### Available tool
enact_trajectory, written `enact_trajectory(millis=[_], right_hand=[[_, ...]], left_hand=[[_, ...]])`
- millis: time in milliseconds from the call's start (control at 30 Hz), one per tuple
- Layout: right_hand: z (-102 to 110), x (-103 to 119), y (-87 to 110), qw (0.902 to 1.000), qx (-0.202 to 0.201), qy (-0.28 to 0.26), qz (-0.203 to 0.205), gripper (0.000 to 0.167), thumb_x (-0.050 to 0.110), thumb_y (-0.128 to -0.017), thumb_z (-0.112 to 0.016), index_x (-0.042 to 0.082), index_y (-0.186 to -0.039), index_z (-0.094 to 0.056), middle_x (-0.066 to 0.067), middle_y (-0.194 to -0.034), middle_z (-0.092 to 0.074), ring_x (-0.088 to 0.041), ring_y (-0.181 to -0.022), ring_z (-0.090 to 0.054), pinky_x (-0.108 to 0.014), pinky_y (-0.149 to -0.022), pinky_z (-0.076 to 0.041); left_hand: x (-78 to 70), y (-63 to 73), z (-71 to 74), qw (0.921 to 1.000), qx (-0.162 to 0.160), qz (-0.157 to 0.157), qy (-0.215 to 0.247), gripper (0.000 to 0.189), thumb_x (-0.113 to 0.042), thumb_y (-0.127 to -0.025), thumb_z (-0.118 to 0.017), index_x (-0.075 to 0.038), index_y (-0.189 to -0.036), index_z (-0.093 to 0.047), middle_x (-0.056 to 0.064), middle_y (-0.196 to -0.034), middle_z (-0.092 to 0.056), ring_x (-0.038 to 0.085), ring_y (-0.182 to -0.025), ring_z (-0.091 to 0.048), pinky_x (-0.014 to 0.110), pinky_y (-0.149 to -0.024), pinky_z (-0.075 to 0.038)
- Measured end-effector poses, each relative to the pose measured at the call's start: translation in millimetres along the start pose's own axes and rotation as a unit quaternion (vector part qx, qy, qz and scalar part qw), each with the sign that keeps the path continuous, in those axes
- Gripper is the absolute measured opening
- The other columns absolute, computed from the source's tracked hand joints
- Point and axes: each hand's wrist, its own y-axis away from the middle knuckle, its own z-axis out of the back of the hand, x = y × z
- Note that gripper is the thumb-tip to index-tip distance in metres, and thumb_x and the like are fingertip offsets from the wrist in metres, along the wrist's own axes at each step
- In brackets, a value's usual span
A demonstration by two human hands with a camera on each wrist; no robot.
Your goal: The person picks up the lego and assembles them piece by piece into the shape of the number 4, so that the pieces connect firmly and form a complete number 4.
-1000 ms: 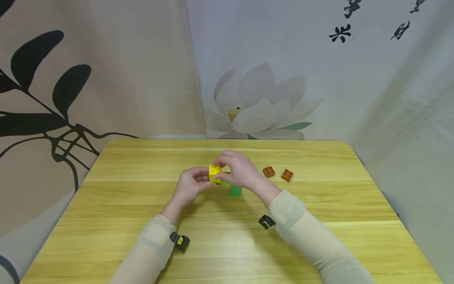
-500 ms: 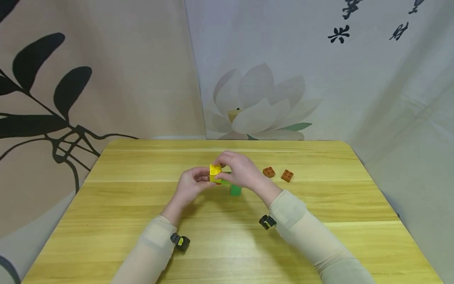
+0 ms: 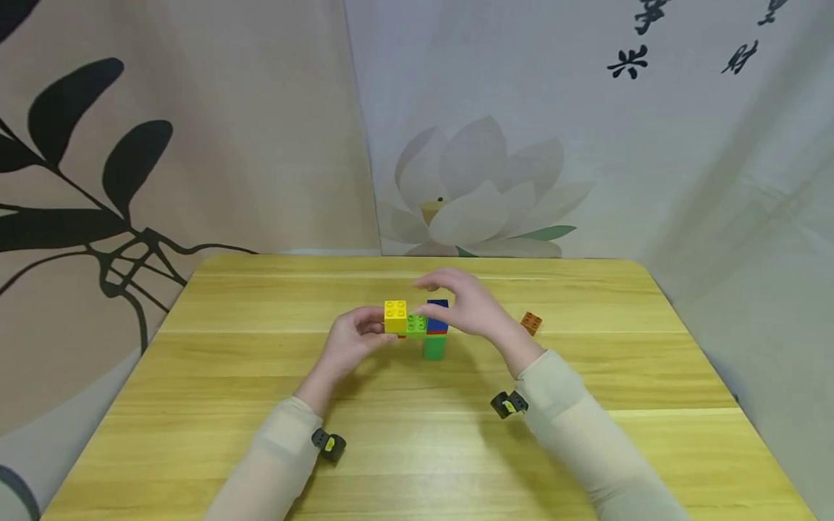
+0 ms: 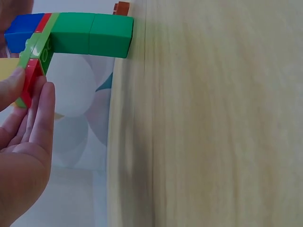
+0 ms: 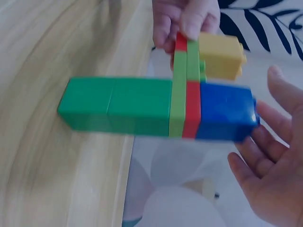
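A toy-brick structure stands at the table's middle: two stacked green bricks (image 5: 113, 105), lime plates (image 3: 417, 324), a red plate (image 5: 191, 109) and a blue brick (image 3: 439, 318) on top. A yellow brick (image 3: 395, 316) sits on the overhanging left end, with another red piece (image 4: 31, 80) beneath it. My left hand (image 3: 352, 340) pinches that end, thumb on the near side and fingers underneath. My right hand (image 3: 469, 304) is beside the blue brick, thumb and fingers spread apart, holding nothing; it partly covers the blue brick in the head view.
A brown brick (image 3: 531, 323) lies on the wooden table (image 3: 586, 427) right of the structure. Behind the table's far edge hangs a printed cloth (image 3: 495, 87) with a flower and characters.
My right hand has let go of the yellow brick and moved right, its fingers spreading. The blue brick has come into sight, while one brown brick is now hidden. My left hand stays put.
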Motion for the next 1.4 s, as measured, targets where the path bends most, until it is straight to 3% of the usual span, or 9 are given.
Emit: enact_trajectory(millis=[367,667,833,1033,1267,1400], right_hand=[[22,-50,51.4,0.9878,-0.051,-0.108,-0.099,0.044,0.024,-0.093,-0.072,0.01,-0.133,-0.062,-0.007,-0.13,-0.062,-0.027,-0.12,-0.056,-0.049,-0.101,-0.045],[37,-96,101.2,0.9767,-0.094,-0.08,-0.176,0.05,0.022,-0.093,-0.072,0.005,-0.137,-0.056,-0.015,-0.133,-0.059,-0.034,-0.124,-0.051,-0.054,-0.105,-0.039],[43,-116,117.5,0.9721,-0.095,-0.053,-0.208,0.055,0.02,-0.093,-0.072,0.002,-0.141,-0.051,-0.019,-0.14,-0.051,-0.038,-0.128,-0.045,-0.055,-0.109,-0.033],[46,-134,126.0,0.968,-0.088,-0.047,-0.23,0.063,0.019,-0.091,-0.074,0.002,-0.145,-0.046,-0.022,-0.145,-0.043,-0.042,-0.13,-0.041,-0.056,-0.109,-0.033],[45,-141,130.3,0.9671,-0.062,-0.055,-0.241,0.068,0.021,-0.091,-0.074,0.001,-0.148,-0.041,-0.025,-0.147,-0.04,-0.046,-0.129,-0.041,-0.059,-0.108,-0.034],[46,-145,132.6,0.9644,-0.053,-0.083,-0.246,0.068,0.017,-0.092,-0.073,-0.002,-0.148,-0.039,-0.027,-0.148,-0.039,-0.047,-0.131,-0.039,-0.059,-0.11,-0.031]], left_hand=[[-0.7,-0.1,-2.3,0.9999,-0.003,0.009,-0.011,0.042,0.002,-0.08,-0.079,0.008,-0.12,-0.064,0.018,-0.109,-0.069,0.025,-0.092,-0.065,0.022,-0.078,-0.054],[-37.8,12.9,-2.6,0.9997,0.003,0.012,-0.02,0.038,0.008,-0.081,-0.075,0.012,-0.117,-0.063,0.022,-0.108,-0.068,0.03,-0.092,-0.065,0.021,-0.078,-0.054],[-41.8,14.2,-2.5,0.9998,0.005,0.005,-0.018,0.037,0.008,-0.081,-0.075,0.012,-0.116,-0.063,0.022,-0.107,-0.068,0.03,-0.092,-0.065,0.022,-0.078,-0.054],[-39.0,12.3,-2.0,0.9997,0.009,0.0,-0.024,0.038,0.007,-0.081,-0.075,0.012,-0.117,-0.063,0.022,-0.107,-0.068,0.031,-0.092,-0.065,0.023,-0.078,-0.054],[-6.3,-0.9,-1.2,0.9998,-0.001,0.004,-0.019,0.042,0.005,-0.079,-0.079,0.01,-0.118,-0.064,0.02,-0.107,-0.069,0.03,-0.092,-0.065,0.024,-0.077,-0.055],[0.4,-2.7,-0.3,0.9998,-0.004,0.002,-0.019,0.041,0.002,-0.079,-0.081,0.006,-0.117,-0.066,0.016,-0.106,-0.069,0.025,-0.09,-0.065,0.024,-0.078,-0.055]])
